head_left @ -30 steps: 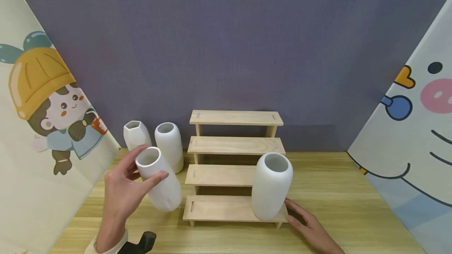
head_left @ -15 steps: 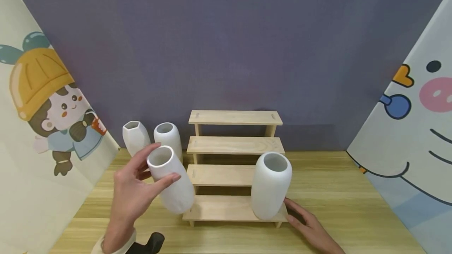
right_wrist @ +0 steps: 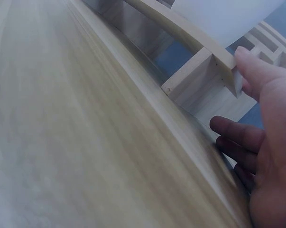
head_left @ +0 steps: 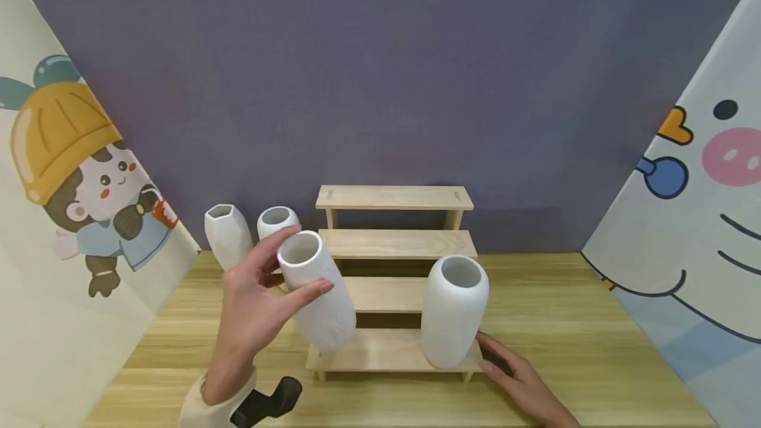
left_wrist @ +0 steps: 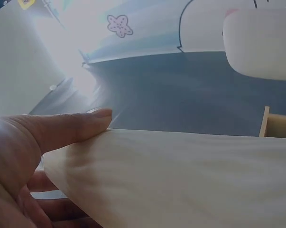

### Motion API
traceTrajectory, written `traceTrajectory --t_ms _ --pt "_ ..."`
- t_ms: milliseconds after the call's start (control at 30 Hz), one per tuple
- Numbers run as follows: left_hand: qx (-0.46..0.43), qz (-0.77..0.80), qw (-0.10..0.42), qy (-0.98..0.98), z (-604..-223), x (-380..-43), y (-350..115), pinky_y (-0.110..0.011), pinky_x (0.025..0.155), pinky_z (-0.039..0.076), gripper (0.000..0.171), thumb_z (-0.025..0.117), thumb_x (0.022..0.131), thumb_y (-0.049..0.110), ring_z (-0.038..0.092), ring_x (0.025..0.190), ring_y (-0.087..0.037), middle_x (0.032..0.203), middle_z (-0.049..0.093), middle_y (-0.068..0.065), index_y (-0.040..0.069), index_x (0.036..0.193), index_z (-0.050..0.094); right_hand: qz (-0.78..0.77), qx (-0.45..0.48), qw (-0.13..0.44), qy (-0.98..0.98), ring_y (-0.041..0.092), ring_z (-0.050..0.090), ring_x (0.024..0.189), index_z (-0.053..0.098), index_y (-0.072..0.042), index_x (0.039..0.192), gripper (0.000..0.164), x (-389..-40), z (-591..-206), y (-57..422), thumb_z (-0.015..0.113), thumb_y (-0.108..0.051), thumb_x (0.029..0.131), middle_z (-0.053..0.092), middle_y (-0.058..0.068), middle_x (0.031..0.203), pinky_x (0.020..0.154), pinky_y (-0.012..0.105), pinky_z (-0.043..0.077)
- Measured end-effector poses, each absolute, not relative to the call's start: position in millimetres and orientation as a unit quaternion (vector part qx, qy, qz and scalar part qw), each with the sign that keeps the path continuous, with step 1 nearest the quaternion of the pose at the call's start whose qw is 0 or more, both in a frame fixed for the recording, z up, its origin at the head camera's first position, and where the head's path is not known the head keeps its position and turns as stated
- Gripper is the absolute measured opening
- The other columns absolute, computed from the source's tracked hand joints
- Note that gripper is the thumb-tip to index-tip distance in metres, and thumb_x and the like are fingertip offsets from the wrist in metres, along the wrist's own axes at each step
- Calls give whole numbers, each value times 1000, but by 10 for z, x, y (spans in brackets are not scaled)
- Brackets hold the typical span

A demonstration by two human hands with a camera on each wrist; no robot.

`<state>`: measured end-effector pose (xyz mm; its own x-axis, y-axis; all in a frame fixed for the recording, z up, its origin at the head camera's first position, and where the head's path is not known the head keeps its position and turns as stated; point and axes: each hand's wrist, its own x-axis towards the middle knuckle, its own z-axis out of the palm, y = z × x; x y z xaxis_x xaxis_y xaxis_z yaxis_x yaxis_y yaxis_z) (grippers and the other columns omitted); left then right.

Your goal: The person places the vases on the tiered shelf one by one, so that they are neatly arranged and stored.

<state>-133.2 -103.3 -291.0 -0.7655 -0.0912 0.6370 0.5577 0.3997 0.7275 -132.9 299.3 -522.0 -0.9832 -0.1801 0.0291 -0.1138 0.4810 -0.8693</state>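
White tapered vase (head_left: 326, 306) gripped by the left hand (head_left: 255, 306)
It is held tilted near the wooden stepped stand (head_left: 394, 243), touched at its right end by the right hand (head_left: 523, 382), fingers loosely extended. A rounded vase (head_left: 454, 319) is set on the bottom step (head_left: 389, 351), two more vases (head_left: 227, 238) farther back at left.

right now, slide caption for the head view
Left hand holds a tilted white vase near a four-tier wooden stand; right hand at its lowest step.

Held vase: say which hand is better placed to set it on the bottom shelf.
Left hand, probably: it grips the held vase near its rim; that vase overlaps the left end of the bottom shelf in the head view. The right hand, at the shelf's right end, holds none.
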Motion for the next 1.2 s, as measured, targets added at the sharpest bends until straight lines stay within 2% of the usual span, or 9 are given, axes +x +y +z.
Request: traceTrajectory --t_ms 133,367,600,767,967,1200 --pt "-165 -523 302 -780 -2896 -1394 -955 -14 69 57 73 93 59 0 65 82 4 102 75 -15 6 127 67 -502 -85 31 860 -15 42 128 48 -22 149 44 -1335 -5229 2996 52 -25 104 45 9 155 102 17 43" --pt "-195 -508 293 -786 -2922 -1532 -831 -24 66 60 73 93 60 4 67 80 0 103 76 -15 1 127 65 -504 -91 44 858 -16 39 130 46 -24 150 45 -1335 -5225 3009 51 -26 105 43 7 157 104 18 43" --pt "-207 -512 270 -789 -2896 -1633 -687 -25 69 60 72 93 63 8 71 85 -17 108 75 -14 2 129 63 -499 -79 59 861 -17 38 129 44 -21 151 47 -1338 -5230 3009 50 -29 105 42 9 159 105 20 44" --pt "-217 -510 265 -789 -2856 -1702 -589 -31 72 61 71 94 64 11 74 88 -24 110 75 -14 4 128 63 -511 -42 77 855 -17 38 129 44 -22 151 49 -1351 -5229 2998 52 -33 104 41 4 160 106 18 43" --pt "-225 -507 269 -787 -2834 -1789 -483 -39 73 62 71 94 65 13 75 88 -28 109 75 -15 3 128 64 -512 -59 70 854 -17 38 129 44 -20 151 49 -1338 -5213 2996 51 -31 105 41 7 160 105 17 43" --pt "-226 -515 260 -785 -2830 -1864 -381 -41 71 62 70 93 66 16 76 85 -28 105 76 -15 4 128 64 -519 -70 71 849 -20 37 128 44 -21 151 48 -1317 -5195 3000 51 -29 105 40 7 159 104 15 42"
